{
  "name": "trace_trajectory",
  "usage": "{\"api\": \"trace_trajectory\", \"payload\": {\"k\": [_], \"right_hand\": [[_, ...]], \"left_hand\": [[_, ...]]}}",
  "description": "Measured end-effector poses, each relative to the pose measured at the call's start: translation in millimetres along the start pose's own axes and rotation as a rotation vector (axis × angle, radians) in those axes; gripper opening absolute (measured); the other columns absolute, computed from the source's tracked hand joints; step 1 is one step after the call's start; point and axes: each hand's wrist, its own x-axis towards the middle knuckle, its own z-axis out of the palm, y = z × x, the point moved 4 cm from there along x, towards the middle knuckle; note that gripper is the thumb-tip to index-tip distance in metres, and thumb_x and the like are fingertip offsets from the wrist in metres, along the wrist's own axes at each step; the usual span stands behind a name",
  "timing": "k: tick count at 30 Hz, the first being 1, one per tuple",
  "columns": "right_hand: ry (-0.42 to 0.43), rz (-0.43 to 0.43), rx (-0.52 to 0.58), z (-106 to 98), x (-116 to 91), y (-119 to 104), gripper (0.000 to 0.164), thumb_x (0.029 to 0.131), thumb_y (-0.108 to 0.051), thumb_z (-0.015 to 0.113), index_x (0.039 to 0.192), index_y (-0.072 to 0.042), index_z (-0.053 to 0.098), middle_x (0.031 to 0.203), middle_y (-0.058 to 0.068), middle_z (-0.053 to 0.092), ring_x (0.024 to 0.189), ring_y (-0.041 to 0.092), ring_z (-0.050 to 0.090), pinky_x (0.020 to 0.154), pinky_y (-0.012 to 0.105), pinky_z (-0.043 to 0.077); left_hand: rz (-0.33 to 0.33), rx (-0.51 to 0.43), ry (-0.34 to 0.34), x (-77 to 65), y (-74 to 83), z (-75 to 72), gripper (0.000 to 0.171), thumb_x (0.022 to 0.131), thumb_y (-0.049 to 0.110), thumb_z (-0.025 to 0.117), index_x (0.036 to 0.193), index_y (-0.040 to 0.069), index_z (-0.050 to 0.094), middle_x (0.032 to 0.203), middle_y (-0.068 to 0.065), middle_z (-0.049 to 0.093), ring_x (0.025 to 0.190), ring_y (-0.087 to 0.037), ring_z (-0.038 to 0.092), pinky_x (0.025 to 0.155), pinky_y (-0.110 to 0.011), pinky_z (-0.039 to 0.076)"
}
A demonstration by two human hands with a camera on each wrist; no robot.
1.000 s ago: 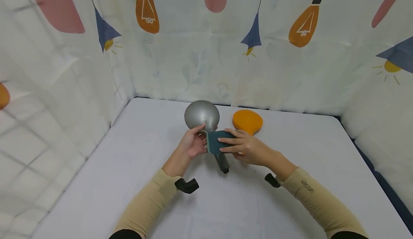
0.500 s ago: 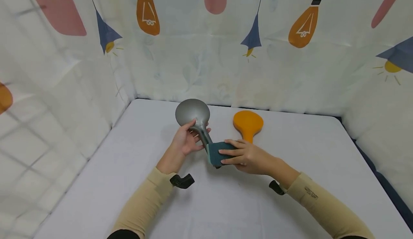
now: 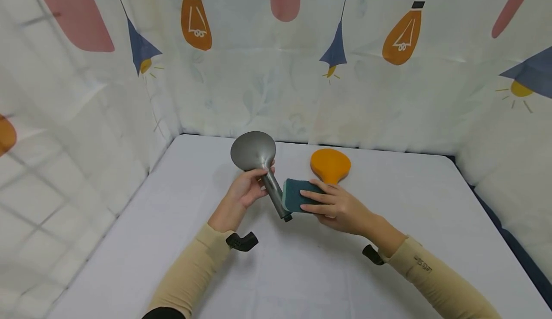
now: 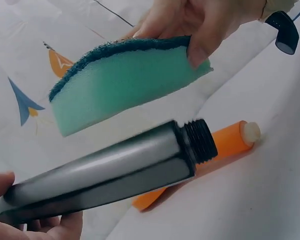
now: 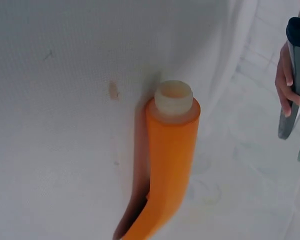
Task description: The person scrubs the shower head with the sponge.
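My left hand grips a grey shower head around its neck, the round head tilted up toward the back wall. Its handle slants down to the right and ends in a black screw thread, plain in the left wrist view. A sponge with a dark teal scouring side and a pale green foam side is in my right hand, fingers spread over the dark face, thumb below. In the left wrist view a gap shows between the foam and the grey handle; in the head view the sponge overlaps the handle's lower end.
An orange shower head lies on the white-covered table behind my right hand. Its pale connector shows in the right wrist view. Patterned cloth walls rise behind the table and at its sides.
The sponge has gone down the handle to its lower end, then shifted right and slightly up. The grey shower head has moved left, uncovering more of the handle.
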Motion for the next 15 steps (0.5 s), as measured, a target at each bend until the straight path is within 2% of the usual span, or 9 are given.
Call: {"api": "trace_trajectory", "payload": {"k": [2, 4, 9, 15], "right_hand": [[0.019, 0.027, 0.007, -3, -3, 2, 0.032, 0.106, -0.027, 0.054, 0.124, -0.009, 0.075, 0.134, 0.014, 0.066, 0.128, 0.044, 0.056, 0.103, 0.051, 0.048], [0.043, 0.058, 0.012, -6, -6, 5, 0.038, 0.108, -0.033, 0.05, 0.124, -0.008, 0.075, 0.135, 0.014, 0.065, 0.129, 0.043, 0.055, 0.103, 0.052, 0.047], [0.099, 0.144, -0.008, -18, -15, 12, 0.042, 0.108, -0.037, 0.048, 0.124, -0.009, 0.075, 0.135, 0.013, 0.065, 0.13, 0.042, 0.055, 0.093, 0.059, 0.052], [0.155, 0.245, 0.011, -28, -29, 22, 0.037, 0.107, -0.033, 0.052, 0.126, -0.01, 0.074, 0.137, 0.012, 0.064, 0.128, 0.046, 0.056, 0.091, 0.062, 0.051]], "left_hand": [[0.019, 0.054, -0.029, -0.3, -1.0, -0.9, 0.067, 0.101, -0.008, 0.043, 0.161, 0.009, 0.017, 0.122, 0.002, 0.059, 0.103, -0.011, 0.059, 0.094, -0.048, 0.035], [0.038, 0.114, -0.067, -0.8, -1.8, -1.9, 0.07, 0.098, -0.013, 0.042, 0.16, 0.008, 0.019, 0.124, 0.003, 0.058, 0.106, -0.011, 0.056, 0.093, -0.047, 0.035], [0.062, 0.244, -0.145, -4.1, -2.4, -5.2, 0.073, 0.094, -0.018, 0.043, 0.16, 0.004, 0.021, 0.13, 0.003, 0.057, 0.111, -0.011, 0.054, 0.095, -0.042, 0.038], [0.07, 0.268, -0.149, -9.7, 1.6, -17.4, 0.073, 0.095, -0.018, 0.043, 0.161, 0.003, 0.018, 0.131, 0.002, 0.059, 0.111, -0.012, 0.057, 0.094, -0.035, 0.043]]}}
